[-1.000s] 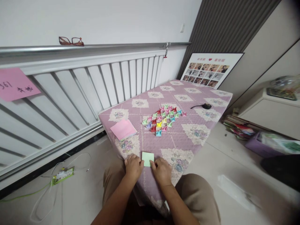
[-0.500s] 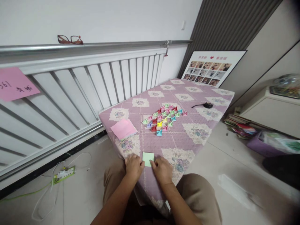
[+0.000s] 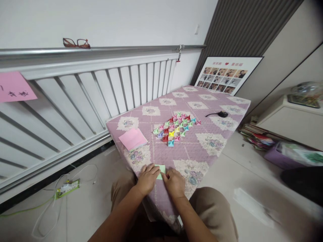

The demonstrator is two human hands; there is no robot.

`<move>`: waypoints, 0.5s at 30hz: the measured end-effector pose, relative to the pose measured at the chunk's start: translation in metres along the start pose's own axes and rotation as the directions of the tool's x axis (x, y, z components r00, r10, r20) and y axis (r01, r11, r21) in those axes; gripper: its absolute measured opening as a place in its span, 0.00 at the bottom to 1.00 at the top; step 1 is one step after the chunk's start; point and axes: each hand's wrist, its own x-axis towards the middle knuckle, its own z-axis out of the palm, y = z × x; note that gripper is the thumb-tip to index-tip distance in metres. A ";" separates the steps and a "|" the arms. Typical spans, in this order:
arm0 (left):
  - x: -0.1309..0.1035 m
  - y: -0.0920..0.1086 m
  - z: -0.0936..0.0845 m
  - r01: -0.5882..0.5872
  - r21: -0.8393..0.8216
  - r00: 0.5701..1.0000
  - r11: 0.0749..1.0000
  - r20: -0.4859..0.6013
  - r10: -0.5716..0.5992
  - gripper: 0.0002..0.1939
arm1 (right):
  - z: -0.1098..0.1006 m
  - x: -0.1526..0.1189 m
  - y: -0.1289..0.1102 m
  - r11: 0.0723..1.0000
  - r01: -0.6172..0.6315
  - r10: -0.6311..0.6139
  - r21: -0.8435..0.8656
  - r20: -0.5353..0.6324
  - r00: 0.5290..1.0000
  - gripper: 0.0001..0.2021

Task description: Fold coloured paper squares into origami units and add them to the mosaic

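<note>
A small square of light green paper lies flat near the front end of the table. My left hand rests on its left part, fingers stretched out and lying flat, so that side of the sheet is hidden. At the right edge of the paper is my right hand, its fingers curled and its thumb against the sheet. Farther up the table, several folded paper pieces in many colours form a slanted cluster. To the left sits a stack of pink paper sheets.
A purple patterned cloth covers the table. A black object with a short cord lies on the right. Beside the table runs a white radiator, with eyeglasses on the pipe above. A power strip is on the floor.
My left hand has shifted right and its fingers have stretched out over the left part of the green paper. My right hand stays almost in place at the other edge.
</note>
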 end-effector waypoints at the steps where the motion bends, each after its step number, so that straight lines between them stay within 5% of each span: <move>1: 0.000 -0.002 -0.001 0.010 0.016 1.000 1.000 0.018 -0.010 0.22 | 0.000 0.000 0.000 1.000 0.006 -0.006 -0.004 -0.007 1.000 0.15; 15: -0.005 -0.012 0.002 0.153 0.067 0.987 0.986 0.031 -0.156 0.31 | -0.002 -0.003 0.004 0.989 0.005 -0.003 0.147 -0.012 1.000 0.14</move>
